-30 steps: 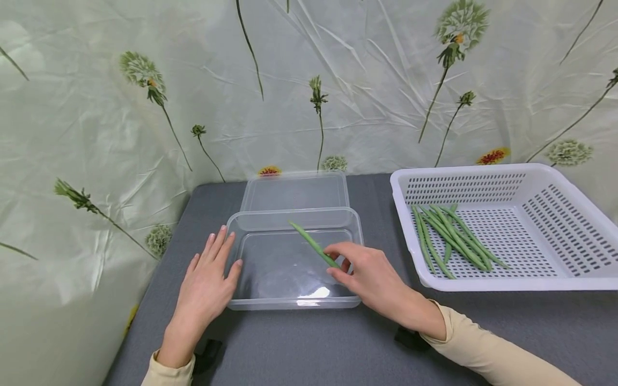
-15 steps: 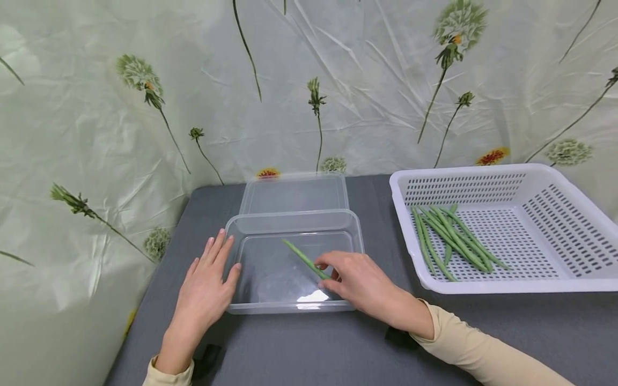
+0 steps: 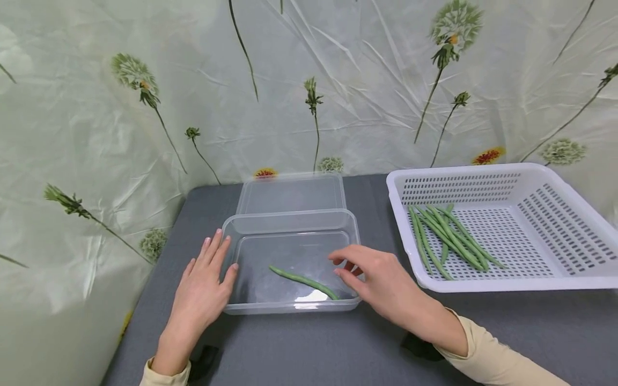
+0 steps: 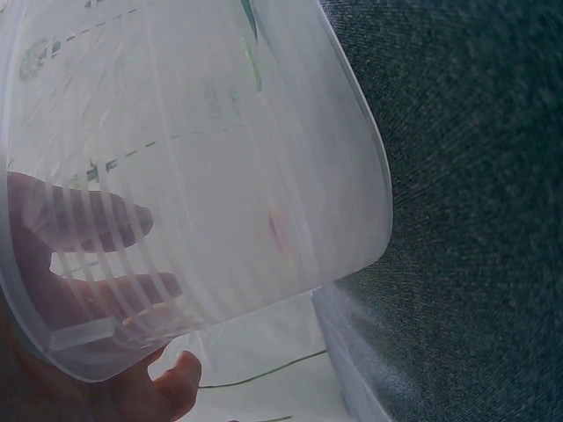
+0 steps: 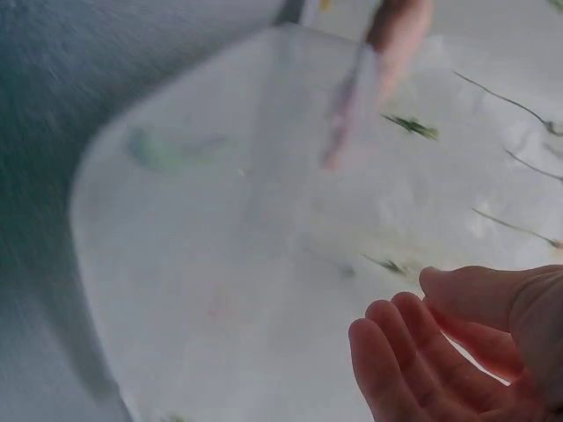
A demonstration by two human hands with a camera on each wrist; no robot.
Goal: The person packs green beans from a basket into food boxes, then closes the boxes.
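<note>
A clear plastic food container (image 3: pixel 289 220) stands on the grey table, with one green bean (image 3: pixel 304 280) lying slantwise on its floor near the front wall. My left hand (image 3: pixel 205 284) rests along the container's left side, fingers straight; in the left wrist view, fingers (image 4: pixel 97 224) show through the clear wall. Over the container's right rim hovers my right hand (image 3: pixel 381 279), loosely curved and holding nothing. The right wrist view shows the right hand (image 5: pixel 440 352) with relaxed fingers beside the clear wall, through which the bean appears as a green blur.
Behind the container lies its clear lid (image 3: pixel 292 194). To the right stands a white perforated basket (image 3: pixel 545 246) with several green beans (image 3: pixel 451 238) in its left part. A flower-printed sheet (image 3: pixel 270 128) hangs at the back and left of the grey table (image 3: pixel 299 348).
My right hand has lowered the green bean into the container, let go of it, and drawn back up and to the right. The left hand has stayed at the container's side.
</note>
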